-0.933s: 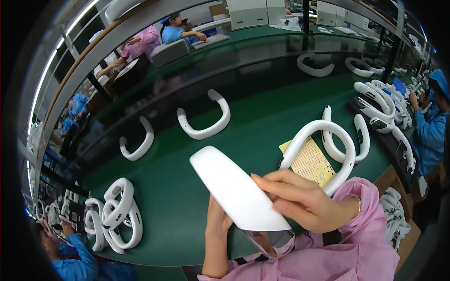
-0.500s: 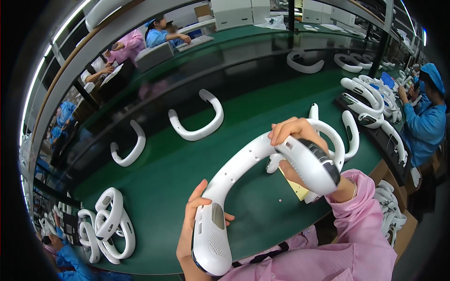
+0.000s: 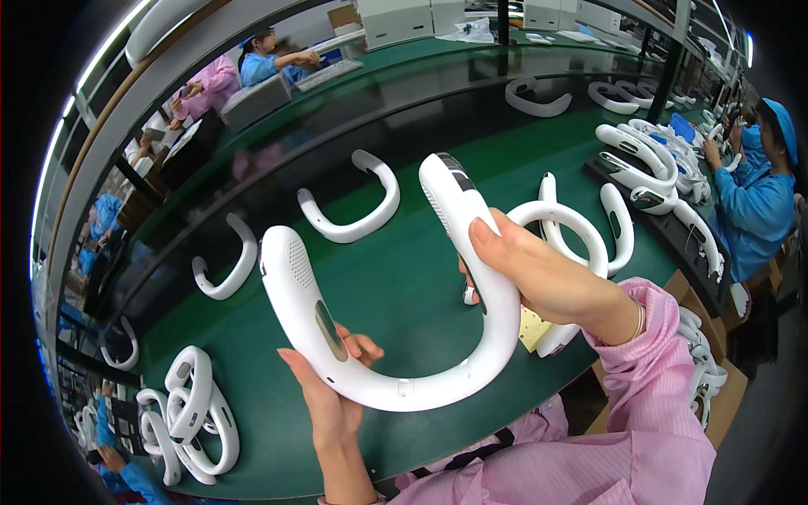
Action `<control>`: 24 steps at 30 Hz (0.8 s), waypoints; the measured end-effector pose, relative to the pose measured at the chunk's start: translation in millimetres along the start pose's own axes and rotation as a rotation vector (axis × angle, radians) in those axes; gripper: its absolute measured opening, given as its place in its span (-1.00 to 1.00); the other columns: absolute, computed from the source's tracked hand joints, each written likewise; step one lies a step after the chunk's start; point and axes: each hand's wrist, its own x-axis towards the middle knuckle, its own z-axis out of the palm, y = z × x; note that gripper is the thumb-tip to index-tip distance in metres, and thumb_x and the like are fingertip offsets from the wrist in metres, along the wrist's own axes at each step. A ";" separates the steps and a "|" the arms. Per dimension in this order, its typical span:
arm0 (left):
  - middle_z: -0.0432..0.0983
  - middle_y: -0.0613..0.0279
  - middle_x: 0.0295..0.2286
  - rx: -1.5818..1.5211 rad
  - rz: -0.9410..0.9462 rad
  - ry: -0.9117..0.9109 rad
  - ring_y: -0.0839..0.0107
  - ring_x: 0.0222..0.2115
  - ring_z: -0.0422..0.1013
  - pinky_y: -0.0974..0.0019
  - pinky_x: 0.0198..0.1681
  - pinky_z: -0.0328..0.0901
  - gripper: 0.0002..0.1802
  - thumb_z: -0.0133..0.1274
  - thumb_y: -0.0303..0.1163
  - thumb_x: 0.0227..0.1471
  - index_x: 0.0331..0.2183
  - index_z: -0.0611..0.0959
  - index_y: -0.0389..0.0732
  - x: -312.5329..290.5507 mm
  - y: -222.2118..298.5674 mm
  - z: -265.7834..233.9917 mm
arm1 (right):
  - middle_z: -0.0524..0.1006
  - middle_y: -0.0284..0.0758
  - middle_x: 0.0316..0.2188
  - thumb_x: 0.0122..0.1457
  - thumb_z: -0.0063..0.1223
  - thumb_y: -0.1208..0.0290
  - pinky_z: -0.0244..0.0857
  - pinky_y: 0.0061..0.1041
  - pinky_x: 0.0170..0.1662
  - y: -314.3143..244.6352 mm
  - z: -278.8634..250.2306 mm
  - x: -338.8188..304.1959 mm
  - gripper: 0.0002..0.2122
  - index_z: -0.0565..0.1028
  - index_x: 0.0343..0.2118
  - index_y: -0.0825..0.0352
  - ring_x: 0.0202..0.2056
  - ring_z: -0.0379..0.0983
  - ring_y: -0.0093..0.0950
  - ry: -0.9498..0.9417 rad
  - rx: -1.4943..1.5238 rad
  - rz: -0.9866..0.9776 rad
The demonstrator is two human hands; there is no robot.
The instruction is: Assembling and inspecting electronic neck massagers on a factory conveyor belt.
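Both of my hands hold a white U-shaped neck fan point(image 3: 438, 389) above the green bench, its two ends pointing away from me. My left hand point(image 3: 330, 412) cups the left arm near its dark oval panel, thumb outside and fingertips showing inside the curve. My right hand point(image 3: 551, 273) grips the right arm, thumb on top, the other fingers mostly hidden behind it. Perforated grilles show on both arms. Beyond my right hand lie more neck fans point(image 3: 599, 244). A yellow slip of paper point(image 3: 533, 328) is partly covered by the right wrist and a white piece.
Two neck fans point(image 3: 389, 198) point(image 3: 244, 268) lie on the bench ahead. A pile of them point(image 3: 202, 412) stands at the left. On the right are a black tray point(image 3: 711, 282) with white parts and a cardboard box point(image 3: 730, 404). A co-worker in blue point(image 3: 757, 206) sits at the right.
The neck fan has been turned over, so its ends point away and its curve faces me. My right hand has shifted its grip, thumb now on top; my left still holds the other arm.
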 end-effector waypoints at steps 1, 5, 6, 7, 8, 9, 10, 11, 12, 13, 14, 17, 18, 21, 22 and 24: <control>0.25 0.23 -0.61 -0.061 -0.068 -0.002 0.38 -0.58 0.26 0.32 -0.47 0.25 -0.22 -0.47 0.34 0.00 -0.37 0.35 -0.29 -1.0 -0.1 -0.1 | 0.32 -0.40 -0.41 0.18 -0.21 -0.01 0.33 -0.65 -0.34 1.1 -1.7 1.9 -0.51 0.14 -0.02 0.31 -0.44 0.32 -0.65 0.009 0.011 0.028; 0.24 0.23 -0.58 -0.232 -0.229 -0.036 0.44 -0.62 0.20 0.42 -0.59 0.18 -0.29 -0.42 0.27 0.05 -0.34 0.33 -0.28 5.8 -4.3 -1.9 | 0.32 -0.38 -0.41 0.13 -0.03 0.14 0.34 -0.65 -0.43 10.6 -8.6 10.5 -0.52 0.13 -0.02 0.34 -0.48 0.34 -0.65 0.049 0.089 0.079; 0.23 0.23 -0.57 -0.241 -0.230 -0.055 0.46 -0.62 0.18 0.45 -0.60 0.17 -0.33 -0.39 0.24 0.06 -0.35 0.33 -0.28 9.2 -2.3 -0.4 | 0.32 -0.38 -0.42 0.11 0.02 0.19 0.34 -0.65 -0.45 12.2 -9.2 13.7 -0.51 0.13 -0.02 0.36 -0.49 0.35 -0.65 0.063 0.034 0.021; 0.21 0.24 -0.57 -0.222 -0.244 -0.015 0.48 -0.63 0.15 0.45 -0.61 0.14 -0.34 -0.41 0.22 0.08 -0.35 0.33 -0.27 12.2 -1.9 6.9 | 0.32 -0.37 -0.42 0.09 0.07 0.23 0.34 -0.65 -0.47 14.5 -11.2 18.3 -0.50 0.13 -0.03 0.37 -0.50 0.36 -0.64 0.078 -0.020 -0.036; 0.27 0.23 -0.51 -0.235 -0.232 -0.129 0.45 -0.55 0.25 0.44 -0.51 0.22 -0.35 -0.42 0.16 0.12 -0.25 0.35 -0.30 19.6 -7.7 0.8 | 0.33 -0.35 -0.46 0.01 0.14 0.38 0.34 -0.63 -0.50 17.1 -20.4 25.6 -0.53 0.17 -0.09 0.41 -0.53 0.36 -0.62 0.121 0.068 0.005; 0.32 0.21 -0.45 -0.100 -0.210 -0.093 0.42 -0.46 0.30 0.41 -0.39 0.25 -0.38 -0.43 0.11 0.14 -0.18 0.34 -0.31 29.6 -8.7 3.7 | 0.34 -0.34 -0.48 0.01 0.12 0.39 0.35 -0.61 -0.51 19.4 -30.6 39.0 -0.58 0.19 -0.14 0.41 -0.54 0.35 -0.61 0.157 0.124 0.006; 0.36 0.19 -0.38 0.035 -0.187 -0.055 0.39 -0.37 0.35 0.38 -0.28 0.28 -0.40 -0.43 0.05 0.17 -0.10 0.33 -0.31 41.0 -10.0 6.8 | 0.34 -0.33 -0.50 0.02 0.10 0.41 0.35 -0.59 -0.51 20.7 -42.2 54.2 -0.62 0.21 -0.18 0.41 -0.54 0.35 -0.59 0.192 0.182 0.006; 0.35 0.16 -0.17 0.198 -0.088 -0.090 0.35 -0.16 0.32 0.27 -0.06 0.21 -0.45 -0.42 -0.05 0.20 0.00 0.28 -0.30 62.1 -23.8 -9.4 | 0.33 -0.33 -0.51 0.02 0.09 0.39 0.33 -0.58 -0.53 19.9 -54.0 69.3 -0.60 0.19 -0.16 0.44 -0.57 0.34 -0.57 0.258 0.222 0.037; 0.28 0.14 -0.10 0.407 -0.016 -0.128 0.40 -0.05 0.23 0.25 0.01 0.16 -0.57 -0.33 -0.23 0.20 0.01 0.29 -0.29 81.0 -24.7 -12.8 | 0.33 -0.33 -0.52 0.01 0.08 0.36 0.31 -0.57 -0.55 18.4 -68.9 87.0 -0.58 0.18 -0.15 0.46 -0.60 0.32 -0.55 0.326 0.261 0.066; 0.25 0.12 -0.06 0.608 0.084 -0.138 0.34 -0.02 0.20 0.23 0.04 0.13 -0.59 -0.25 -0.31 0.15 0.01 0.29 -0.26 103.2 -31.8 -20.2 | 0.32 -0.30 -0.48 0.02 0.06 0.36 0.34 -0.50 -0.50 19.7 -92.4 106.8 -0.59 0.18 -0.15 0.45 -0.56 0.34 -0.50 0.364 0.322 0.050; 0.22 0.10 -0.03 0.801 0.182 -0.158 0.29 0.02 0.17 0.20 0.06 0.10 -0.57 -0.17 -0.39 0.10 0.02 0.29 -0.24 130.5 -44.7 -26.0 | 0.32 -0.27 -0.44 0.03 0.05 0.35 0.37 -0.43 -0.46 21.3 -119.9 126.0 -0.60 0.19 -0.16 0.45 -0.53 0.36 -0.46 0.417 0.383 0.033; 0.07 0.09 0.09 1.382 0.574 -0.291 0.11 0.09 0.06 0.18 0.13 -0.01 -0.36 0.05 -0.43 -0.10 0.07 0.26 -0.11 195.9 -64.2 -24.7 | 0.27 -0.13 -0.21 0.11 -0.04 0.26 0.34 -0.08 -0.17 16.1 -181.6 173.6 -0.55 0.12 -0.06 0.42 -0.22 0.37 -0.24 0.620 0.503 -0.013; 0.08 0.13 0.10 1.546 0.624 -0.338 0.07 0.11 0.02 0.06 0.15 -0.07 -0.41 0.09 -0.31 -0.10 0.02 0.34 -0.08 217.1 -69.9 -29.3 | 0.23 -0.02 -0.05 0.17 -0.17 0.12 0.29 -0.03 -0.09 19.6 -193.7 183.3 -0.46 0.02 0.03 0.44 -0.07 0.30 -0.08 0.611 0.461 0.019; 0.33 0.21 -0.07 1.860 0.539 -0.505 0.12 0.12 0.02 -0.18 0.15 -0.28 -0.61 0.09 -0.08 -0.13 -0.24 0.56 -0.07 257.6 -72.3 -52.3 | 0.16 0.21 0.02 0.20 -0.41 -0.06 0.36 -0.07 -0.14 41.7 -231.5 214.0 -0.34 -0.06 0.08 0.51 -0.11 0.31 0.12 0.573 0.153 0.361; 0.41 0.25 -0.18 1.897 0.481 -0.534 0.19 0.09 0.08 -0.20 0.15 -0.36 -0.63 0.09 -0.08 -0.13 -0.28 0.56 -0.08 256.6 -66.9 -43.9 | 0.33 0.21 -0.14 0.20 -0.32 0.07 0.43 -0.18 -0.24 39.6 -226.5 206.3 -0.45 0.10 0.03 0.53 -0.24 0.42 0.05 0.549 -0.098 0.382; 0.43 0.23 -0.26 1.808 0.446 -0.546 0.24 0.01 0.20 -0.20 0.14 -0.39 -0.64 0.09 -0.11 -0.11 -0.31 0.55 -0.15 254.6 -60.1 -24.4 | 0.43 0.12 -0.22 0.16 -0.23 0.27 0.46 -0.30 -0.34 32.9 -208.0 184.5 -0.59 0.25 -0.06 0.55 -0.29 0.48 -0.11 0.377 -0.526 0.296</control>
